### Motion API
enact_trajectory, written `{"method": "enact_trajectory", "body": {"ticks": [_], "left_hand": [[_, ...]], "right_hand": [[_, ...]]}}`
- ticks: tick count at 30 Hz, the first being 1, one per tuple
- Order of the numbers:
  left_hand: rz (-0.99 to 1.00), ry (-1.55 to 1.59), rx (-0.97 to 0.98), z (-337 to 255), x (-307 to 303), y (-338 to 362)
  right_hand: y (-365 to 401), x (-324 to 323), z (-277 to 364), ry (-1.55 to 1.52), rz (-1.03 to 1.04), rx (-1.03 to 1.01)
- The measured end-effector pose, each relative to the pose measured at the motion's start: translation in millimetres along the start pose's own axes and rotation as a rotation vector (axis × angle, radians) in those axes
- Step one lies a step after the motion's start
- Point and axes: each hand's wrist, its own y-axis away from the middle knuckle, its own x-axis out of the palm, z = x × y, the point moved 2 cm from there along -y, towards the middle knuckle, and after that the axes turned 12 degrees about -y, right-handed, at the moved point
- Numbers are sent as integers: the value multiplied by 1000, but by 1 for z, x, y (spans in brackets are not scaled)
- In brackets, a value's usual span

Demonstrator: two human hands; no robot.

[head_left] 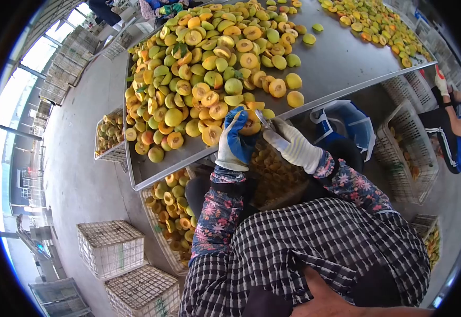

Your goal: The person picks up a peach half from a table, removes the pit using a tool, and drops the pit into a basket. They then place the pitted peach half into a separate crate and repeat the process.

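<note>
Fingers curled, the left hand (234,141) cradles a cut fruit (252,123) at the near edge of the metal table (341,68), while the right hand's (298,147) fingers pinch a metal tool (263,120) beside it. Steady cupping, fingertips clear of the tool, looks wisest.

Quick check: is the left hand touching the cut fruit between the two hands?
Touching. The head view shows the left hand closed on the cut fruit, no gap between them.

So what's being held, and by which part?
The left hand holds a cut fruit by its side; the right hand grips a metal tool by its near end, partly hidden.
</note>
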Motion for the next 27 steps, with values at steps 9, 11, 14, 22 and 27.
{"method": "enact_trajectory", "body": {"ticks": [9,11,14,22,27], "left_hand": [[0,169,-27,10,-2,2],[-4,170,12,12,5,6],[63,236,16,19,2,2],[103,169,-110,8,3,9],[-51,34,18,18,7,10]], "right_hand": [[0,0,-1,432,56,-239],[3,4,4,679,25,-336],[3,0,0,939,-8,-302],[5,2,-2,1101,73,-262],[12,10,-6,1051,98,-251]]}}
